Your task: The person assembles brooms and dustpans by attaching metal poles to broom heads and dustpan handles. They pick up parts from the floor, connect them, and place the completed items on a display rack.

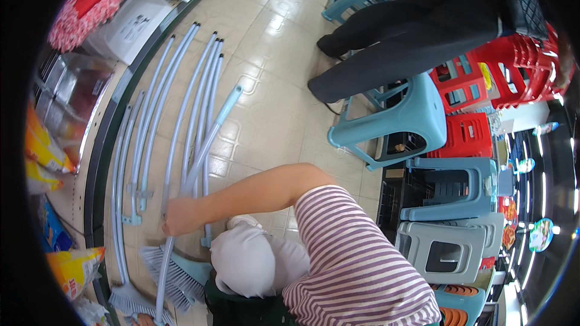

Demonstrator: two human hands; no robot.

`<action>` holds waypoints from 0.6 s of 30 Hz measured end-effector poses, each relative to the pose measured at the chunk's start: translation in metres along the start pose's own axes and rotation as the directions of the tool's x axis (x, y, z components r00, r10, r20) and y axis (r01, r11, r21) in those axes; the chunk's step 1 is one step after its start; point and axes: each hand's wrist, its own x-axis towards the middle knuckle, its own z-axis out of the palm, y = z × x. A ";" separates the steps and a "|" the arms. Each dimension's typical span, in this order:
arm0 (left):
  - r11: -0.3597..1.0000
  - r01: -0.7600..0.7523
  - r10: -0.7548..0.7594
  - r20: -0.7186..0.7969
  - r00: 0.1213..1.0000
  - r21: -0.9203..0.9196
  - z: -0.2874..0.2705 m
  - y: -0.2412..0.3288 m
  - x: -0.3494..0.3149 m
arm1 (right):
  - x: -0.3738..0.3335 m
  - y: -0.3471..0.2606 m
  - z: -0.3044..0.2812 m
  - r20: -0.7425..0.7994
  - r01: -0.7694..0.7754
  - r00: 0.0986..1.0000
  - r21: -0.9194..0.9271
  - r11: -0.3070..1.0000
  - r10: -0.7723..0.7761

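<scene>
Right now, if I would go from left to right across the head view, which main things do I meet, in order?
Yellow bags, leftmost light-blue pole, right hand closed around another pole, large light-blue stool, red stool, round sign.

Head-worn fisheye, looking down, close overhead

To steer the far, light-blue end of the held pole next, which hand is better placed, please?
Probably the right hand: it grips the pole partway along, nearer that end. The left hand, mostly cut off at the lower edge, is farther from it.
</scene>
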 end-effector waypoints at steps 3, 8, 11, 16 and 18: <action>0.998 0.038 -0.037 -0.016 0.999 0.056 -0.001 0.000 -0.001 | -0.002 -0.005 -0.005 0.159 -0.057 0.986 0.040 0.998 0.050; 0.990 0.097 -0.092 -0.054 0.994 0.105 0.010 0.008 -0.004 | -0.011 -0.002 -0.009 0.308 -0.062 0.950 0.041 0.997 0.047; 0.976 0.177 -0.156 -0.163 0.974 0.129 0.023 0.002 -0.011 | -0.011 0.005 -0.020 0.385 -0.098 0.923 0.232 0.968 0.001; 0.994 -0.110 0.078 -0.650 0.756 -0.009 0.052 -0.031 0.027 | -0.012 0.023 0.026 0.274 -0.170 0.955 0.196 0.966 0.112; 0.999 0.012 -0.034 -0.559 0.829 -0.042 0.022 -0.024 0.033 | 0.014 0.042 0.015 -0.050 -0.077 0.995 0.146 0.986 0.085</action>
